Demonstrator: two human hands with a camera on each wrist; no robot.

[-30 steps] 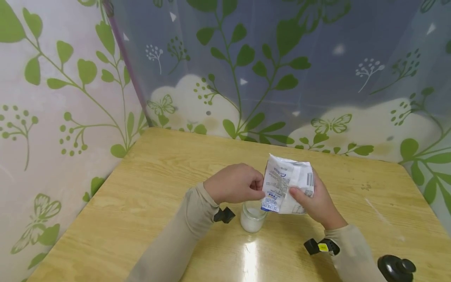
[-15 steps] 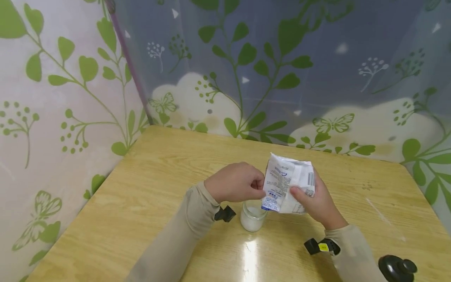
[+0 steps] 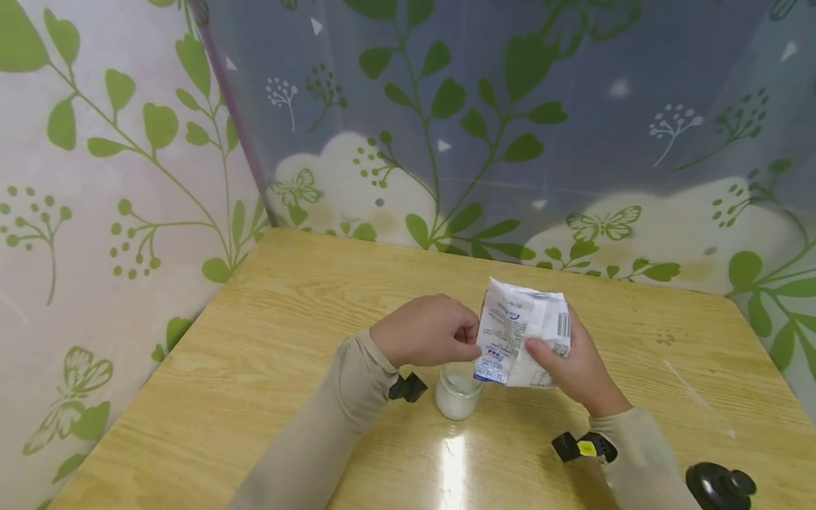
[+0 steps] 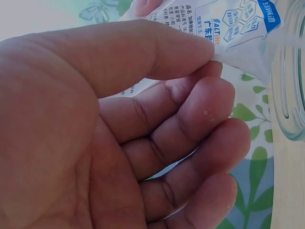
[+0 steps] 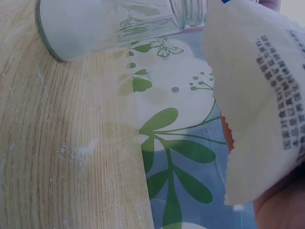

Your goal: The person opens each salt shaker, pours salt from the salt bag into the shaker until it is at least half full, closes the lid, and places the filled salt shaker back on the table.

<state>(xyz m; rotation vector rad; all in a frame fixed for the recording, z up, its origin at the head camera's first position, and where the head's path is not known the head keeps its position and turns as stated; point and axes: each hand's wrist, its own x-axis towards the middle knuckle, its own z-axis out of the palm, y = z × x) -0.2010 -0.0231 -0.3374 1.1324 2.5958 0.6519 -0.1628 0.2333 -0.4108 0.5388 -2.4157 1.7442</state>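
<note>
A blue-printed white packet [image 3: 519, 338] and beige sleeves [image 3: 309, 435] stand out against a yellow wood-grain table [image 3: 268, 340], with green leaves [image 3: 523, 148] patterning the blue wall [image 3: 593, 142] at 12 o'clock.

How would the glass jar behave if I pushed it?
The glass jar would probably slide before tipping, since its white contents sit low. Looking smooth and shiny, it may feel slippery. Being clear glass, it might break if knocked over.
</note>
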